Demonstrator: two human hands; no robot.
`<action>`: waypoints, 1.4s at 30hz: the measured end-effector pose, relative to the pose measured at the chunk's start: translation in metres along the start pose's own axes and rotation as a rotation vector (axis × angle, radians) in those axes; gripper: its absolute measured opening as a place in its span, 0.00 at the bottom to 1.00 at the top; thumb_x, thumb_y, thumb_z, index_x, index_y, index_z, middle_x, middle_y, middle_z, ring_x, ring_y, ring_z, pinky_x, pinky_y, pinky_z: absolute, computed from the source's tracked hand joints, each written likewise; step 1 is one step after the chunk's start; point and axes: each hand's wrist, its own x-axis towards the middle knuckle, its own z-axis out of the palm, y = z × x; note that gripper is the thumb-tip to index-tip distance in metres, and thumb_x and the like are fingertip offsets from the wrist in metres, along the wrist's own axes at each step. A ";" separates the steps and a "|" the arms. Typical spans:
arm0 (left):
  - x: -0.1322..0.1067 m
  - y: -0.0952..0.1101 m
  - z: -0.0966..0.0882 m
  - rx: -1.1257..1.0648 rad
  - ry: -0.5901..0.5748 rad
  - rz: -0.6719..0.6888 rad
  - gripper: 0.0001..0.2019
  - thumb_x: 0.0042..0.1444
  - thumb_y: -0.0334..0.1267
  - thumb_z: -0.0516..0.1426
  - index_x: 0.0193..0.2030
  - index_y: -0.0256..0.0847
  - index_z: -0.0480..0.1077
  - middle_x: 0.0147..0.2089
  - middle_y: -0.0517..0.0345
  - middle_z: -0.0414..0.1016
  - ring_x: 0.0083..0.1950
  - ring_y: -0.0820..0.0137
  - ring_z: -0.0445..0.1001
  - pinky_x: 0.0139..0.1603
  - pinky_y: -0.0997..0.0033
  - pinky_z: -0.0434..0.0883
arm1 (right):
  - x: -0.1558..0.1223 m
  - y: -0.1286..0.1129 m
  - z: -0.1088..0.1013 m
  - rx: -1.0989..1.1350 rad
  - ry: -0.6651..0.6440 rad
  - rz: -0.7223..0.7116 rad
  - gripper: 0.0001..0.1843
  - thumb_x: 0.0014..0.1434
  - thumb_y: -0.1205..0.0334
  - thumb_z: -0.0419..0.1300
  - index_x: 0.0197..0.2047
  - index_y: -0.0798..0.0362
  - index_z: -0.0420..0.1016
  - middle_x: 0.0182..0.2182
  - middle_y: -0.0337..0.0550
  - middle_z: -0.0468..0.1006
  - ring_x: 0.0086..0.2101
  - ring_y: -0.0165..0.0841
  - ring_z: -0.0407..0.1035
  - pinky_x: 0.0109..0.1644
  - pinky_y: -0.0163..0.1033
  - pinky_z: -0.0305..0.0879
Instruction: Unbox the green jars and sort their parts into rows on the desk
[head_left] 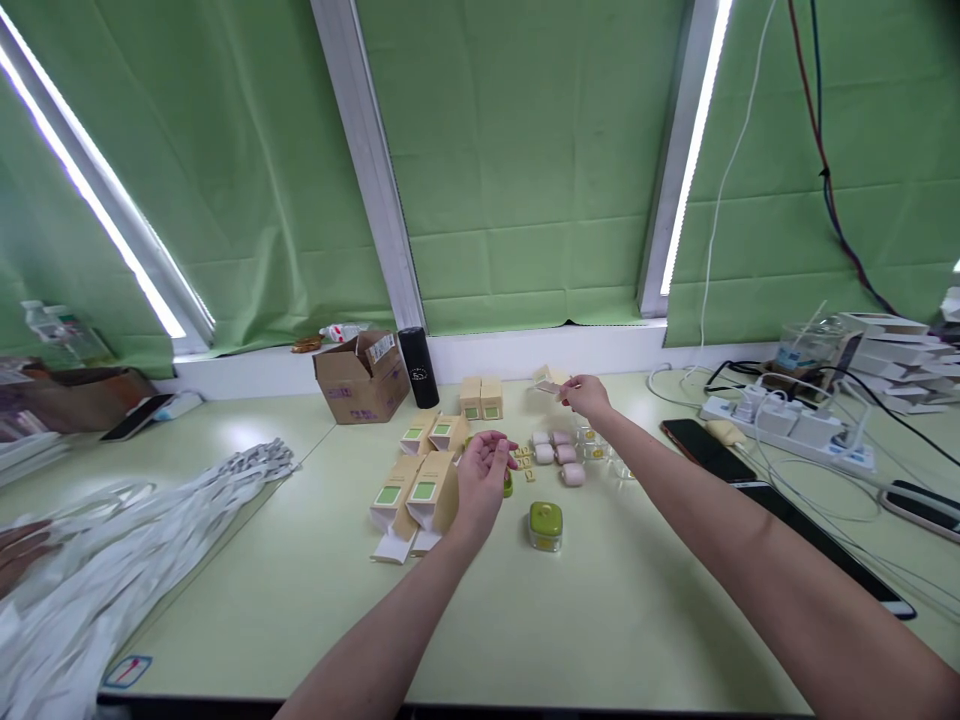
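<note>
My right hand (587,395) reaches to the back of the table, its fingers pinched at the edge of a small pale piece (549,380), perhaps paper or clear film. My left hand (484,480) hovers mid-table with fingers curled together; whatever is in them cannot be made out. Just right of it lie small yellow clips or tags (523,462), and part of a green item (508,485) shows behind the fingers. A clear square container with a green lid (546,526) stands in front. Pink-white rolls (564,455) and clear containers (592,443) sit below my right forearm.
Several beige cartons with green labels (424,490) stand left of my left hand. Behind are a cardboard box (362,378) and black cylinder (418,368). White straps (150,550) and another person's hand (22,555) are left; phones (705,450), a power strip (795,435) and cables right.
</note>
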 end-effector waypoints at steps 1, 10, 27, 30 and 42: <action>0.000 0.000 0.000 0.002 -0.001 0.004 0.18 0.62 0.53 0.63 0.45 0.40 0.70 0.42 0.52 0.79 0.34 0.74 0.74 0.32 0.74 0.69 | 0.005 0.002 0.001 -0.027 -0.001 0.018 0.06 0.58 0.61 0.63 0.35 0.54 0.80 0.30 0.48 0.85 0.32 0.35 0.79 0.33 0.35 0.69; -0.003 0.000 0.000 0.026 -0.014 0.015 0.17 0.64 0.52 0.62 0.45 0.40 0.70 0.42 0.52 0.79 0.34 0.74 0.73 0.35 0.73 0.70 | 0.016 0.021 -0.004 -0.247 -0.078 0.001 0.10 0.60 0.62 0.64 0.42 0.54 0.86 0.38 0.49 0.87 0.41 0.39 0.80 0.39 0.34 0.68; -0.005 0.003 0.002 0.041 -0.018 0.048 0.15 0.64 0.50 0.62 0.44 0.40 0.70 0.42 0.52 0.79 0.34 0.73 0.73 0.37 0.72 0.72 | -0.020 0.010 -0.008 -0.698 -0.204 -0.462 0.21 0.69 0.62 0.53 0.61 0.45 0.77 0.66 0.44 0.73 0.69 0.44 0.55 0.71 0.50 0.47; -0.005 0.004 0.002 0.044 -0.016 0.049 0.16 0.64 0.51 0.62 0.44 0.40 0.70 0.42 0.51 0.79 0.35 0.73 0.73 0.37 0.72 0.72 | -0.019 0.009 0.000 -0.756 -0.272 -0.471 0.21 0.71 0.55 0.51 0.63 0.42 0.75 0.66 0.44 0.74 0.70 0.48 0.52 0.71 0.55 0.45; -0.007 0.009 0.004 0.038 -0.022 0.052 0.15 0.63 0.50 0.63 0.44 0.40 0.71 0.42 0.52 0.79 0.34 0.73 0.74 0.38 0.71 0.73 | -0.023 0.025 -0.012 -0.846 -0.198 -0.410 0.25 0.73 0.54 0.47 0.68 0.48 0.68 0.67 0.53 0.71 0.68 0.52 0.51 0.68 0.57 0.44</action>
